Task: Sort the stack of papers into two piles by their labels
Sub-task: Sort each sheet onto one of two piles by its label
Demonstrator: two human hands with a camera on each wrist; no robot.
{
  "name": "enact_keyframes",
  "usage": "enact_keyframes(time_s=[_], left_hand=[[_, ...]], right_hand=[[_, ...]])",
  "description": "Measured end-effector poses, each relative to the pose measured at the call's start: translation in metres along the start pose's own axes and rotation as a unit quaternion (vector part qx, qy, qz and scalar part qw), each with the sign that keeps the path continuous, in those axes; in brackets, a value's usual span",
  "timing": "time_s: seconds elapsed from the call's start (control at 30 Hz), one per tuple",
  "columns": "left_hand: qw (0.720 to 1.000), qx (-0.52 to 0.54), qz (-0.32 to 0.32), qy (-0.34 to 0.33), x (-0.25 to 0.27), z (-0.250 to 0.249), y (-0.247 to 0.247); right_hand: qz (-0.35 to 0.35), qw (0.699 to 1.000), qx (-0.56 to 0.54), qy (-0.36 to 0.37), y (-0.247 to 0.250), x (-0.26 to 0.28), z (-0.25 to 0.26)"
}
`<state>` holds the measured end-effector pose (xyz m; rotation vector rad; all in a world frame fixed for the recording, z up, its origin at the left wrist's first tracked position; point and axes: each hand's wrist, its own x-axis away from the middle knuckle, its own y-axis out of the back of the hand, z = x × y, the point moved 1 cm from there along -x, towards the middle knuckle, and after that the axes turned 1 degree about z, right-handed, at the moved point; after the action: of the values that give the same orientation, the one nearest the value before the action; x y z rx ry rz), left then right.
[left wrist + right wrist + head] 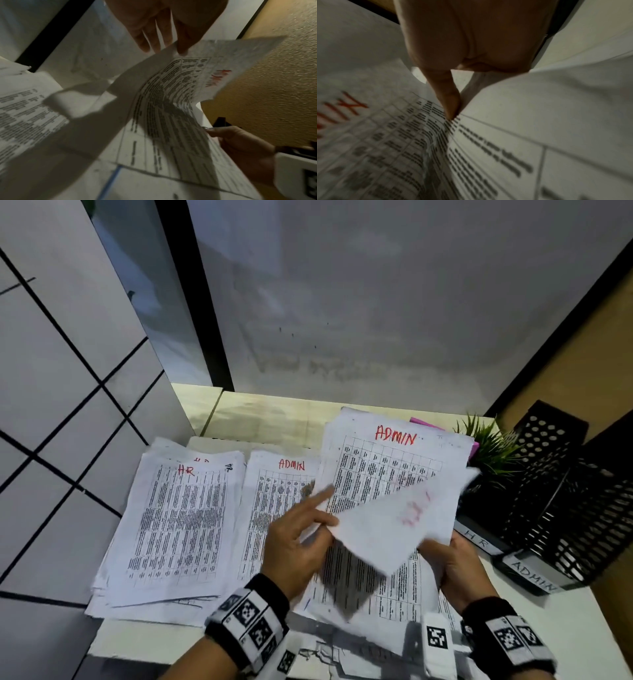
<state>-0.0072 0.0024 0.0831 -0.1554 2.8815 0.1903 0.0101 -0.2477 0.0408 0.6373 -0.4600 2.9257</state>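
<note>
Three groups of printed sheets lie on the table in the head view: an HR pile point(181, 525) at left, an ADMIN pile point(277, 494) in the middle, and the unsorted stack point(390, 467) at right, whose top sheet reads ADMIN. One sheet point(394, 529) is lifted over that stack with its blank back up and faint red writing showing through. My left hand point(325, 515) pinches its left edge, index finger pointing up. My right hand point(442, 549) grips its lower right edge. The left wrist view shows the curled sheet point(171, 101) from below; a right finger point(450, 102) touches the stack.
Black mesh trays point(561, 508) with labels HR point(478, 537) and ADMIN point(532, 577) stand at the right edge. A small green plant point(489, 446) and pink notes point(424, 422) sit behind the stack. A grey partition closes the back; the table ends at the left beside a tiled floor.
</note>
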Motion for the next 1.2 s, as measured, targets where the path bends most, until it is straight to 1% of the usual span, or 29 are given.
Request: enact_keyframes(time_s=[0.07,0.13,0.23,0.33,0.37,0.4,0.47,0.5,0.53,0.57,0.63,0.7,0.8,0.9,1.0,1.07,1.13,1.2], left_hand=[[0.996,0.057,0.042,0.05,0.006,-0.004,-0.003],[0.992,0.076,0.069,0.077,0.006,-0.004,-0.006],[0.985,0.078,0.071,0.136,-0.002,-0.004,-0.01],[0.975,0.082,0.082,0.189,-0.007,-0.006,-0.012],[0.973,0.081,0.089,0.197,-0.009,-0.006,-0.013],[0.976,0.056,0.085,0.192,-0.011,-0.004,-0.013],[0.984,-0.08,0.035,0.153,-0.018,0.005,-0.013],[0.981,-0.141,-0.002,0.136,-0.021,0.01,-0.012],[0.976,-0.167,-0.039,0.134,-0.024,0.016,-0.01],[0.973,-0.16,-0.069,0.153,-0.027,0.019,-0.008],[0.967,-0.084,-0.115,0.212,-0.032,0.024,-0.005],[0.963,-0.028,-0.143,0.228,-0.035,0.024,-0.003],[0.971,-0.016,-0.15,0.185,-0.034,0.018,-0.003],[0.988,-0.032,-0.108,0.107,-0.027,0.018,-0.005],[0.992,-0.097,-0.064,0.041,-0.022,0.025,-0.004],[0.988,-0.151,-0.029,-0.026,-0.018,0.027,-0.004],[0.976,-0.198,0.007,-0.095,-0.014,0.026,-0.003],[0.966,-0.216,0.021,-0.141,-0.01,0.024,-0.002]], right_hand=[[0.002,1.0,0.001,0.001,-0.002,-0.001,0.0],[0.009,1.0,0.001,-0.006,-0.003,-0.001,-0.001],[-0.007,1.0,-0.009,-0.016,-0.001,-0.004,-0.003],[0.009,1.0,-0.015,0.002,-0.007,0.0,0.0],[0.023,1.0,-0.01,0.013,-0.011,0.004,0.004],[0.027,0.999,0.001,0.021,-0.012,0.006,0.005],[0.03,0.999,0.005,0.019,-0.012,0.006,0.004],[0.03,0.999,-0.004,0.011,-0.011,0.004,0.003],[0.019,1.0,-0.018,0.007,-0.009,0.003,0.002],[0.014,1.0,-0.018,-0.002,-0.008,0.002,0.001],[0.01,1.0,-0.01,-0.014,-0.007,0.002,0.001],[0.014,1.0,-0.01,-0.014,-0.007,0.003,0.002],[0.01,1.0,-0.015,-0.013,-0.006,0.002,0.002],[0.011,1.0,-0.025,-0.014,-0.007,0.001,0.001],[0.011,0.999,-0.028,-0.014,-0.008,0.002,0.002],[0.009,1.0,-0.024,-0.01,-0.007,0.001,0.002],[0.008,1.0,-0.023,-0.008,-0.006,0.0,0.001],[0.01,1.0,-0.022,-0.007,-0.006,0.0,0.0]])
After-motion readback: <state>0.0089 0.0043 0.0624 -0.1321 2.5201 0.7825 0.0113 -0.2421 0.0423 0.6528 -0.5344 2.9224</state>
